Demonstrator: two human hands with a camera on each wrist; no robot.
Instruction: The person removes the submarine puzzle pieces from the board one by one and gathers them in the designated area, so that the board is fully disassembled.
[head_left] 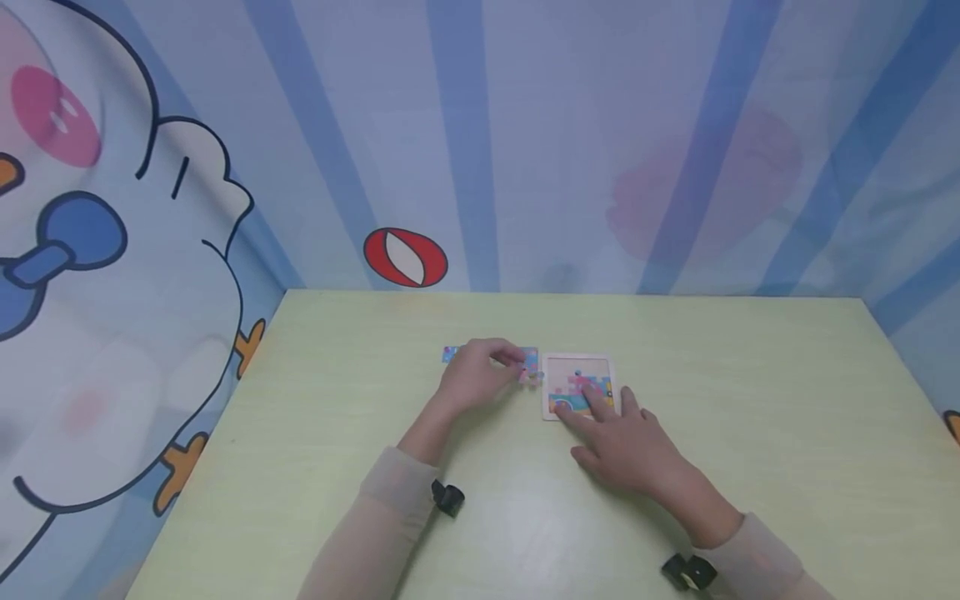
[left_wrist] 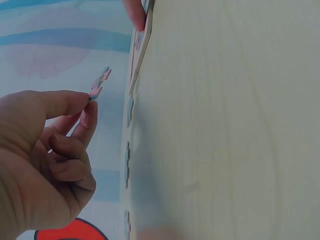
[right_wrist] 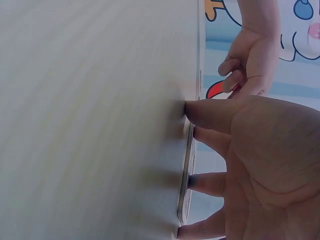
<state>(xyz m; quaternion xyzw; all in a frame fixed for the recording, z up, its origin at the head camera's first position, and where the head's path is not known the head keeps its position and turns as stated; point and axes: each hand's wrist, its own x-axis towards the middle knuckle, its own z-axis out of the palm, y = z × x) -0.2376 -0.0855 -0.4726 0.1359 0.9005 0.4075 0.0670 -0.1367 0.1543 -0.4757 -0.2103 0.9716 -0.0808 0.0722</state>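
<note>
Left hand (head_left: 476, 377) pinches a puzzle piece (left_wrist: 99, 83) between thumb and forefinger, lifted off the table (head_left: 750, 400), loose pieces (head_left: 450, 354) beneath it. To its right, right hand (head_left: 626, 442), fingers spread, presses the puzzle tray (head_left: 577, 361) flat. Step: placing a piece; next calls for aligning it over a gap.

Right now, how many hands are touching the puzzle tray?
1. The right hand rests its fingers on the puzzle tray. The left hand, left of the tray, pinches a loose puzzle piece and does not touch it.
</note>
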